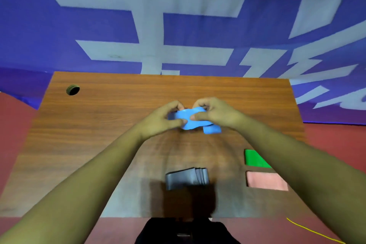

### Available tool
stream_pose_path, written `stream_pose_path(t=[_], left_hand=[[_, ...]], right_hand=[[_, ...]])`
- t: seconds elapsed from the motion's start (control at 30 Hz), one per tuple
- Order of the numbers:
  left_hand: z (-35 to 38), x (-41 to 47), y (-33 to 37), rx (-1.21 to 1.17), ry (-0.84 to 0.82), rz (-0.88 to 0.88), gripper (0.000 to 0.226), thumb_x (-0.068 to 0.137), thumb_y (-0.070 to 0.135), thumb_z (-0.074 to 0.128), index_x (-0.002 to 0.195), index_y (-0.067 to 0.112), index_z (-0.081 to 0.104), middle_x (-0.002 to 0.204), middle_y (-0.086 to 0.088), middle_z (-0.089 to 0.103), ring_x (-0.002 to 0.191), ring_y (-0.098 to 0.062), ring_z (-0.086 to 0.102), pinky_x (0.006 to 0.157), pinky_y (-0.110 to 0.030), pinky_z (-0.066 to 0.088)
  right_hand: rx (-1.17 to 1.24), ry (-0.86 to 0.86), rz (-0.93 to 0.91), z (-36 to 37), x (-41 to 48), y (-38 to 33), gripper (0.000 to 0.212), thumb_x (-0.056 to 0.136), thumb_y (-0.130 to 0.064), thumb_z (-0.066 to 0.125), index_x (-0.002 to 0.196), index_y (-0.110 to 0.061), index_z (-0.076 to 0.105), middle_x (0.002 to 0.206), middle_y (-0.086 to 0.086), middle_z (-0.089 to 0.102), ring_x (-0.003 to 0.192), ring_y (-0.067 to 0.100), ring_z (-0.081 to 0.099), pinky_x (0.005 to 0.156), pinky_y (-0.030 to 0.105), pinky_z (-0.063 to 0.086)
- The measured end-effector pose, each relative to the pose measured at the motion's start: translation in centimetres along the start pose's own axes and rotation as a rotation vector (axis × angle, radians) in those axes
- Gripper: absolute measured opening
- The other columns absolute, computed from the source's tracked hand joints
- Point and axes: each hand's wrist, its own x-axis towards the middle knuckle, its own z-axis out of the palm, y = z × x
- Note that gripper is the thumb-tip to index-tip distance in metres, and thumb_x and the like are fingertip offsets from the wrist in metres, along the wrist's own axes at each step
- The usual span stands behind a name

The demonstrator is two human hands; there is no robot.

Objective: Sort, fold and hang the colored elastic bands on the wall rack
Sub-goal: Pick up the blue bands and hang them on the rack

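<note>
Dark clothing [188,232] fills the lower centre of our view, just below the near edge of the wooden table [99,125]. We take the table as our landmark. Beside its near right corner, a thin yellow cord [309,231] crosses the red floor [336,140].

On the table, close to the near edge and roughly central, lies a folded grey band [187,178]. Toward the table's right edge we see a folded pink band [266,181], and just beyond it a folded green band [255,159], partly covered by our right forearm.

Over the middle of the table, both arms reach forward. Our left hand [164,119] pinches the left part of a blue band [195,120] between thumb and curled fingers. Our right hand [215,112] grips the same band on its right part, fingers closed over it. The blue band is bunched between the two hands, with one end hanging below the right hand.

Near the table's far left corner is a round hole [72,90]. Behind the far edge hangs a purple banner [198,31] with large pale characters.
</note>
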Motion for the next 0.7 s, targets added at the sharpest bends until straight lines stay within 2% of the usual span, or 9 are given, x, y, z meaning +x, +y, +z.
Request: stream_pose_path(t=[0.07, 0.13, 0.2, 0.3, 0.4, 0.43, 0.53, 0.6, 0.7], left_hand=[[-1.0, -0.1, 3.2, 0.000, 0.038, 0.050, 0.021, 0.085, 0.020, 0.070, 0.098, 0.024, 0.053, 0.095, 0.006, 0.058, 0.089, -0.007, 0.055, 0.080, -0.026, 0.043], [-1.9, -0.2, 6.1, 0.043, 0.048, 0.113, 0.045, 0.079, 0.027, 0.077, 0.114, 0.025, 0.049, 0.108, 0.007, 0.061, 0.106, -0.006, 0.058, 0.090, -0.023, 0.045], [-2.5, -0.5, 8.9, 0.152, 0.057, 0.158, 0.068, 0.073, 0.033, 0.083, 0.125, 0.036, 0.039, 0.123, 0.006, 0.057, 0.120, -0.004, 0.052, 0.100, -0.021, 0.041], [-2.6, -0.7, 12.9, 0.293, 0.119, 0.284, 0.059, 0.078, 0.021, 0.078, 0.121, 0.037, 0.040, 0.117, 0.017, 0.053, 0.106, -0.001, 0.054, 0.093, -0.017, 0.041], [-3.1, -0.8, 16.5, 0.198, 0.163, 0.351, 0.041, 0.078, 0.020, 0.070, 0.113, 0.026, 0.050, 0.103, 0.014, 0.057, 0.092, -0.012, 0.055, 0.089, -0.030, 0.047], [-3.3, -0.8, 17.7, 0.161, 0.155, 0.357, 0.037, 0.079, 0.024, 0.069, 0.111, 0.025, 0.052, 0.099, 0.012, 0.058, 0.089, -0.014, 0.055, 0.086, -0.035, 0.048], [-3.7, -0.6, 20.9, 0.151, 0.091, 0.349, 0.027, 0.082, 0.021, 0.068, 0.105, 0.022, 0.055, 0.092, 0.010, 0.061, 0.081, -0.014, 0.058, 0.076, -0.031, 0.048], [-3.7, -0.5, 22.7, 0.189, 0.069, 0.344, 0.026, 0.081, 0.017, 0.067, 0.104, 0.020, 0.056, 0.092, 0.004, 0.066, 0.083, -0.018, 0.064, 0.078, -0.032, 0.051], [-4.1, -0.2, 25.1, 0.227, 0.113, 0.342, 0.027, 0.079, 0.030, 0.070, 0.102, 0.023, 0.058, 0.090, 0.002, 0.068, 0.083, -0.016, 0.064, 0.079, -0.034, 0.051]], right_hand=[[0.120, 0.035, 0.026, -1.9, -1.4, -2.6, 0.007, 0.087, -0.011, 0.069, 0.085, -0.010, 0.063, 0.052, -0.006, 0.052, 0.042, 0.009, 0.043, 0.041, 0.021, 0.033], [0.360, 0.053, 0.022, -3.4, -2.8, -4.7, 0.005, 0.089, -0.009, 0.066, 0.087, -0.006, 0.062, 0.064, 0.005, 0.057, 0.051, 0.014, 0.050, 0.048, 0.023, 0.038], [0.601, 0.036, 0.011, -4.7, -4.0, -6.2, 0.002, 0.091, -0.006, 0.061, 0.089, -0.004, 0.061, 0.075, 0.013, 0.061, 0.063, 0.022, 0.058, 0.058, 0.028, 0.047], [0.775, -0.027, -0.006, -6.1, -5.4, -7.8, 0.011, 0.090, -0.005, 0.057, 0.100, -0.001, 0.057, 0.085, 0.016, 0.062, 0.072, 0.025, 0.061, 0.064, 0.032, 0.052], [0.729, -0.065, -0.094, -7.3, -6.7, -8.5, 0.016, 0.082, -0.010, 0.062, 0.095, -0.003, 0.056, 0.086, 0.017, 0.060, 0.074, 0.028, 0.060, 0.067, 0.033, 0.053], [0.695, -0.072, -0.128, -7.6, -7.1, -8.8, 0.019, 0.081, -0.012, 0.062, 0.096, -0.003, 0.056, 0.085, 0.015, 0.061, 0.077, 0.029, 0.059, 0.073, 0.034, 0.052], [0.650, -0.077, -0.249, -8.6, -8.4, -10.3, 0.033, 0.085, -0.016, 0.060, 0.113, 0.001, 0.056, 0.083, 0.007, 0.062, 0.085, 0.026, 0.056, 0.095, 0.044, 0.041], [0.668, -0.070, -0.329, -9.3, -9.2, -11.8, 0.041, 0.086, -0.016, 0.061, 0.123, 0.000, 0.053, 0.092, 0.012, 0.066, 0.093, 0.030, 0.062, 0.105, 0.049, 0.041], [0.541, -0.016, -0.388, -10.2, -10.1, -13.7, 0.056, 0.076, -0.023, 0.076, 0.124, -0.010, 0.051, 0.106, 0.016, 0.062, 0.101, 0.031, 0.061, 0.106, 0.056, 0.039]])
